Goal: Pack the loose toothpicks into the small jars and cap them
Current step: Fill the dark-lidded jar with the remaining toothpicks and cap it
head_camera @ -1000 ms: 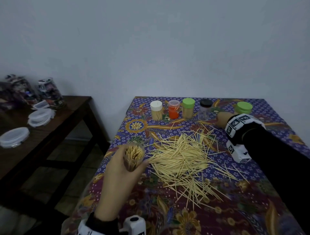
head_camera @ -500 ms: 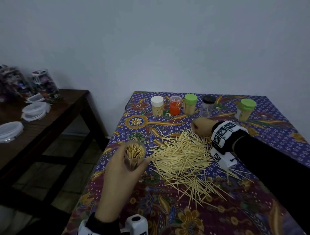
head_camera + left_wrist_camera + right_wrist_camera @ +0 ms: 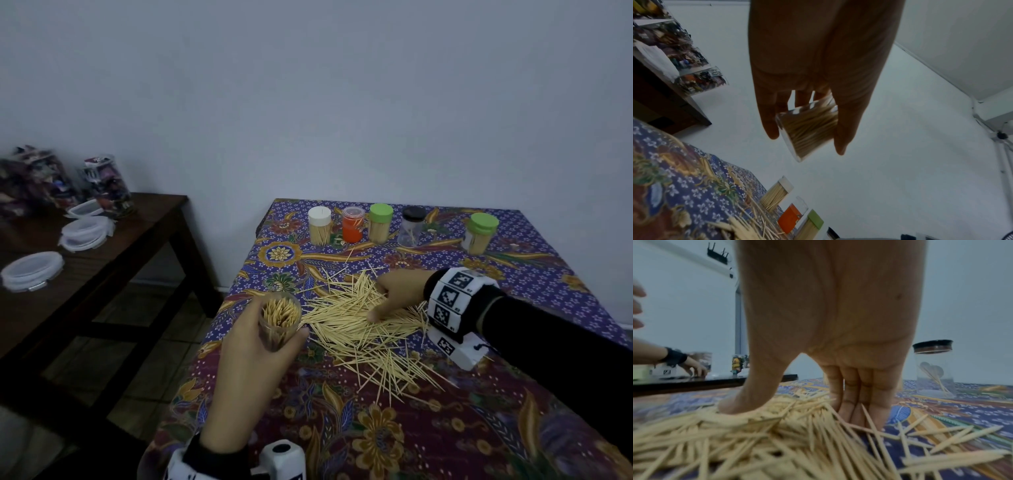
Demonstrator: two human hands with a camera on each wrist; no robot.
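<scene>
My left hand [image 3: 278, 325] grips an open clear jar [image 3: 281, 310] packed with upright toothpicks, held over the table's left edge; the left wrist view shows the same jar [image 3: 809, 128] between thumb and fingers. A big pile of loose toothpicks [image 3: 356, 325] lies on the patterned tablecloth [image 3: 445, 428]. My right hand [image 3: 378, 301] rests on the pile, thumb and straight fingers [image 3: 859, 402] pressed down into the sticks. At the back stand capped jars: white-capped [image 3: 320, 226], orange [image 3: 352, 224], green-capped [image 3: 380, 222], black-capped [image 3: 412, 226], and another green-capped [image 3: 479, 233].
A dark wooden side table [image 3: 113, 246] stands to the left with plastic containers [image 3: 32, 274] and filled clear jars [image 3: 106, 185]. Another person's hand [image 3: 692, 366] shows on it in the right wrist view. Stray toothpicks [image 3: 394, 373] spread toward me.
My right hand came back from the far jars and dropped onto the toothpick pile. The left hand kept the filled jar in about the same place.
</scene>
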